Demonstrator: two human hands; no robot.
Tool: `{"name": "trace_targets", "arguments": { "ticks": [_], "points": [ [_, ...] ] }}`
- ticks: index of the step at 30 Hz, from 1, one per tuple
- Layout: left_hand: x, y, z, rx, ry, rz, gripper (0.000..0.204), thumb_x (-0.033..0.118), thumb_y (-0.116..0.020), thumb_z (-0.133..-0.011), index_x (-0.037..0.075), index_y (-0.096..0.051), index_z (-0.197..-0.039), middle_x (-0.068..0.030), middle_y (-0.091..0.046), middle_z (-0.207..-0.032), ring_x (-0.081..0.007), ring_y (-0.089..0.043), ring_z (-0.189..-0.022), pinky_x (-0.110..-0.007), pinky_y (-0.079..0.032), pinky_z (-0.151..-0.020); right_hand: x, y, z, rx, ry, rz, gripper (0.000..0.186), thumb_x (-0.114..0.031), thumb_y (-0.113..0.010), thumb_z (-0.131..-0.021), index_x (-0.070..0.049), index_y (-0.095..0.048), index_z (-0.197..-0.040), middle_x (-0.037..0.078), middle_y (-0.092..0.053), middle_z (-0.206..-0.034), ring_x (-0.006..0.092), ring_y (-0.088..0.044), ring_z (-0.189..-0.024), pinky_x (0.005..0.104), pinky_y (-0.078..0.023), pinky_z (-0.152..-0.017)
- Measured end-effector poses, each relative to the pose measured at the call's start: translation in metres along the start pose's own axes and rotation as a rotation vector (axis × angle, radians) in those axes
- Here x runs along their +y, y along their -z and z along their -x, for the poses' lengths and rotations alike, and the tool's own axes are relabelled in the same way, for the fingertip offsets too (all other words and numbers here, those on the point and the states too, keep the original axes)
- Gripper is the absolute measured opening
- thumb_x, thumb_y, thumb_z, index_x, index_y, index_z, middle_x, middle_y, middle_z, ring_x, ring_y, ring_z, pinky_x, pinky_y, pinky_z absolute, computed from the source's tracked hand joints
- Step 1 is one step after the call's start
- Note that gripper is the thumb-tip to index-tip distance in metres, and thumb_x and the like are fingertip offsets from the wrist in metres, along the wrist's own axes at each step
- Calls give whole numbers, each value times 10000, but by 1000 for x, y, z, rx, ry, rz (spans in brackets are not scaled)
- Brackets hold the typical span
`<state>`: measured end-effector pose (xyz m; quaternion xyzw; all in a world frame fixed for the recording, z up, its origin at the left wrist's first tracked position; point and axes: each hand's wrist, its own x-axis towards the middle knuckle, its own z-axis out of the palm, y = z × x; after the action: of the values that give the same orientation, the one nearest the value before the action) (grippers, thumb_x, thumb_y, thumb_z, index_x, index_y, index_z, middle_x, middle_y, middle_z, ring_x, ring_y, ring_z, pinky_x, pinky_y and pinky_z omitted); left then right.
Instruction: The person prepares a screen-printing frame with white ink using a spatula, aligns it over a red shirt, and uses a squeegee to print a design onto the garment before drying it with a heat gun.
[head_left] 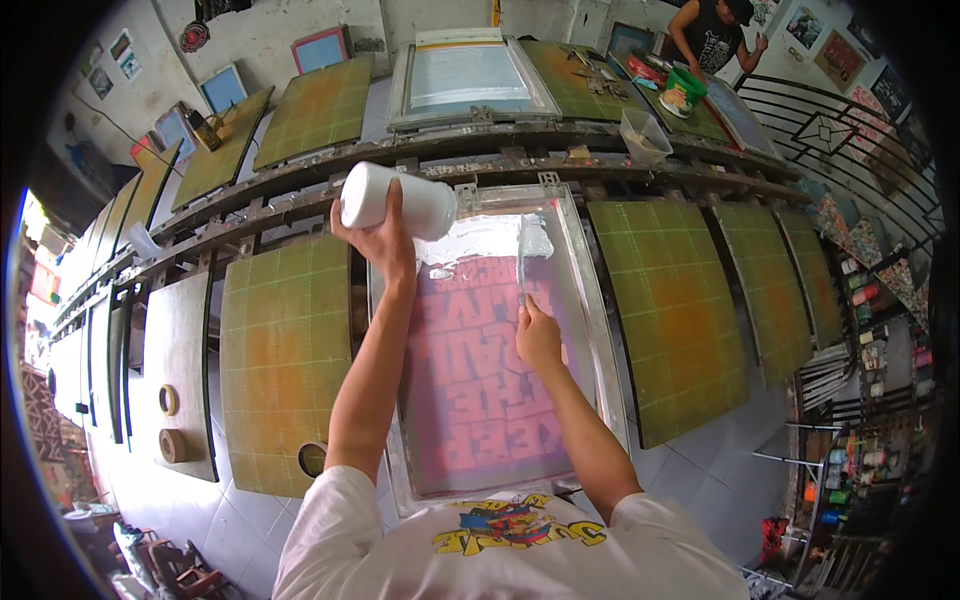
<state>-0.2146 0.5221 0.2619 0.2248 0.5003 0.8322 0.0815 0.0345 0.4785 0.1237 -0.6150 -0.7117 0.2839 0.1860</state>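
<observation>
Left grip (378, 242) is clenched around a white plastic jar (427, 208), fingers over its upper side. Jar is held tilted, right end lower, above the upper left part of a screen-printing frame (599, 345). Jar mouth: cannot tell from this angle.

Right grip (540, 337) is closed on a thin spatula (523, 272), which points away from the body; its far end meets a thick band of white ink (470, 240). Ink lies across the far end of the pink-purple mesh (475, 375), which carries block-letter shapes. Frame lies in front of the torso, between two green gridded boards, one left (285, 350), one right (670, 330).

Surroundings: second screen frame (551, 100) beyond the rails, its mesh pale blue. Clear plastic container (646, 140) to its right; green bucket (683, 95) farther off, near a co-worker (712, 42). Two tape rolls (172, 446) rest on a pale board (180, 350) at far left.
</observation>
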Motion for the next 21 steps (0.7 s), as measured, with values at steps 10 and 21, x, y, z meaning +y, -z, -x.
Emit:
{"name": "trace_targets", "arguments": {
  "ticks": [10,21],
  "points": [
    [5,42,2,91,-3,-79,995,231,-878,-833,18,-162,-1492,-257,-484,-1319,-308,-572,-1195,-403,-550,-973,-57,-29,12,-151,229,202,457,-262,-472,-1057,-40,-512,-1455,242,-676,-871,411,-693,-830,513,-555,-760],
    [30,50,-21,122,-44,-87,1015,294,-883,-820,3,-172,-1483,-275,-447,-1325,-340,-550,-1206,-448,-542,-993,-71,-41,-1,-126,506,280,430,-220,-517,-1031,-92,-539,-1441,221,-678,-966,376,-712,-805,478,-577,-723]
  ]
}}
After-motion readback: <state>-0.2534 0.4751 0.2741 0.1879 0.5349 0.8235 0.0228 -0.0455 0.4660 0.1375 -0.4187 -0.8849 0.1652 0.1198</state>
